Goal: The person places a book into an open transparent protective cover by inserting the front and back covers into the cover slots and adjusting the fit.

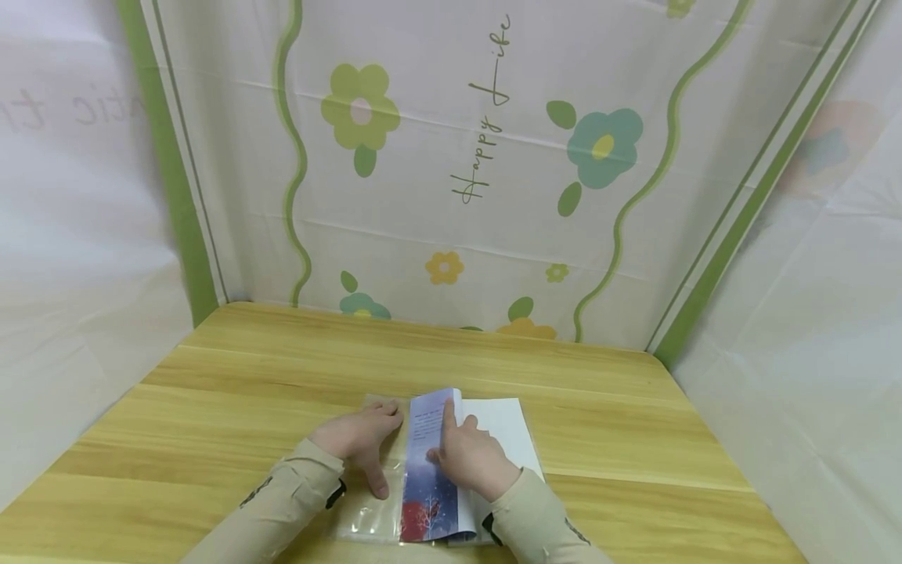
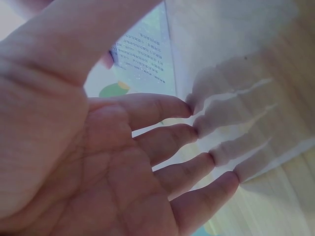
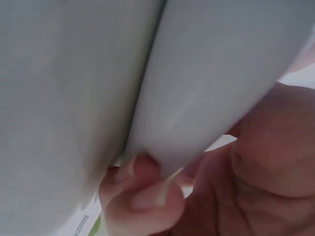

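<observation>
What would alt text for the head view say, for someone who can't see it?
A person's right hand holds a curved blue printed sheet, while the left hand rests on clear plastic to the sheet's left. A white page lies to the right, all on a wood-grain table before a flowered curtain.

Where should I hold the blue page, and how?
Probably pinch the blue page by its right side, as the head view shows it, coming from the right, over the white page. That side seems to bow up, leaving room to pinch, while the left side borders clear plastic.
</observation>
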Motion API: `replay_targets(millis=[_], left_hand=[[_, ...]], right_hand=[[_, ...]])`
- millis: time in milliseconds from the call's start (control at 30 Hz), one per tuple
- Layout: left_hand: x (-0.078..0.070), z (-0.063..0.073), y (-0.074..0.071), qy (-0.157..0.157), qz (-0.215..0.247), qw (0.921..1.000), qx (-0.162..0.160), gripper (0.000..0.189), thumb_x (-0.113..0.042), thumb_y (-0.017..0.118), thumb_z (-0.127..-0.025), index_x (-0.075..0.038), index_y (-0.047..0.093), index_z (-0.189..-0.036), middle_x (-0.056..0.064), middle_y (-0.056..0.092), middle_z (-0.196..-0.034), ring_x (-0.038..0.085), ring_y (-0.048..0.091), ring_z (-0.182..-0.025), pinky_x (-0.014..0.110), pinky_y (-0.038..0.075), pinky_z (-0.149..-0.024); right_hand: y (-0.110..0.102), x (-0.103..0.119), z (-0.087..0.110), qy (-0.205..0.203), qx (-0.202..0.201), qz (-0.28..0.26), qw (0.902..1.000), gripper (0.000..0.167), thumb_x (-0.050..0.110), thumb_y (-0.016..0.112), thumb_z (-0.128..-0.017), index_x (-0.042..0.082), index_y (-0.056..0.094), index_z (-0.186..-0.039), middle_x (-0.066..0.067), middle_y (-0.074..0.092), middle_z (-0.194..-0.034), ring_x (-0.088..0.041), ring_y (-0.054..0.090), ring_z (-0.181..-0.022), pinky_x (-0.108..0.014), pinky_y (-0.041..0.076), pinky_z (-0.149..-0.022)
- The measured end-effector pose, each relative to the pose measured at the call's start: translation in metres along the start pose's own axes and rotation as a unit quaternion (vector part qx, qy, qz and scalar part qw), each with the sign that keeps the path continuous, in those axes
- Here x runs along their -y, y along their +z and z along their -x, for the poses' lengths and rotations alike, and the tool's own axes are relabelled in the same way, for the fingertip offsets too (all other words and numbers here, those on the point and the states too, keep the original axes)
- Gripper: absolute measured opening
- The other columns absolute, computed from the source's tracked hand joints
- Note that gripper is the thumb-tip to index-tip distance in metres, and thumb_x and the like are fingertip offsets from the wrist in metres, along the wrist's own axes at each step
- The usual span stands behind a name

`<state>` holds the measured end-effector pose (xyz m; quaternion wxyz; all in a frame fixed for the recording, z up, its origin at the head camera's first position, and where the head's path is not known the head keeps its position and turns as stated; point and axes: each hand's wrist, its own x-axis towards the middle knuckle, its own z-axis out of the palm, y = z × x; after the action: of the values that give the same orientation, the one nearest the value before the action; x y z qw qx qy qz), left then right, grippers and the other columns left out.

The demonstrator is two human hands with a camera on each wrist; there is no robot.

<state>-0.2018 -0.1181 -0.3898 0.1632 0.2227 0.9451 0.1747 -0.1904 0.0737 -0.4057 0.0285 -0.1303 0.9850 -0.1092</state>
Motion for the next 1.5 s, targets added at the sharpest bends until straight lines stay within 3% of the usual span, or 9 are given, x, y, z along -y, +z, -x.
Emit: replay_targets(millis=[500,933,1300,1500], left_hand=[[0.002,0.000,-0.001,0.001,-0.013,0.9999,0.009,0.116,-0.032,0.096,-0.053,0.007,0.038,-0.146,0.024,0.028,-0.155,0.041,0.023,-0.142,0.052,0.022,-0.115],[-0.001,0.000,0.001,0.002,-0.021,0.9997,-0.009,0.117,-0.032,0.097,-0.051,0.009,0.039,-0.144,0.026,0.031,-0.152,0.043,0.027,-0.140,0.051,0.023,-0.115],[-0.003,-0.001,0.001,0.005,-0.025,0.9996,-0.014,0.118,-0.031,0.097,-0.049,0.011,0.039,-0.142,0.028,0.032,-0.151,0.046,0.027,-0.139,0.054,0.023,-0.114],[-0.004,0.001,0.002,0.008,-0.016,0.9996,-0.021,0.118,-0.030,0.098,-0.048,0.010,0.040,-0.142,0.029,0.032,-0.150,0.047,0.027,-0.139,0.055,0.023,-0.113]], right_hand=[[0.000,0.000,0.000,-0.008,-0.002,0.008,0.9999,0.084,0.038,0.071,-0.089,-0.008,0.033,-0.148,-0.027,0.057,-0.091,-0.029,0.056,-0.061,-0.044,0.052,-0.052],[-0.002,-0.001,-0.001,-0.022,0.008,-0.016,0.9996,0.085,0.039,0.071,-0.089,-0.011,0.032,-0.147,-0.028,0.062,-0.089,-0.033,0.062,-0.068,-0.045,0.054,-0.056],[-0.002,0.001,-0.001,-0.027,-0.001,-0.016,0.9995,0.085,0.039,0.071,-0.089,-0.013,0.033,-0.145,-0.025,0.061,-0.082,-0.029,0.060,-0.063,-0.043,0.053,-0.053],[-0.010,-0.002,-0.001,-0.045,0.035,-0.068,0.9961,0.089,0.041,0.066,-0.093,-0.013,0.023,-0.149,-0.030,0.063,-0.090,-0.027,0.061,-0.064,-0.038,0.052,-0.053]])
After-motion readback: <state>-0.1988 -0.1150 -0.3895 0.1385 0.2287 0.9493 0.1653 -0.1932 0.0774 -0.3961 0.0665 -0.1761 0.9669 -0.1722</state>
